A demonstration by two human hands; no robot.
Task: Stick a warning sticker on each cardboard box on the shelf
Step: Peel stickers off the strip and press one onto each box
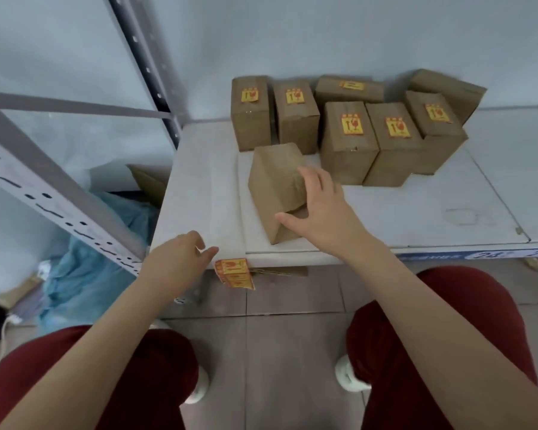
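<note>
A plain cardboard box [272, 187] with no sticker showing sits tilted near the front of the white shelf [401, 212]. My right hand [319, 209] rests on its right side, fingers spread over the top and thumb on the near face. My left hand [184, 252] hovers at the shelf's front left edge, fingers loosely curled and holding nothing. Its thumb points at a strip of yellow and red warning stickers [234, 273] hanging off that edge. Behind stand several boxes with stickers [348, 141]. One box at the far right [451, 86] shows no sticker.
A grey perforated shelf upright [59, 206] slants across the left. A blue plastic bag [106, 262] and an open carton [148, 183] lie on the floor to the left. My knees in red trousers are below, over a tiled floor.
</note>
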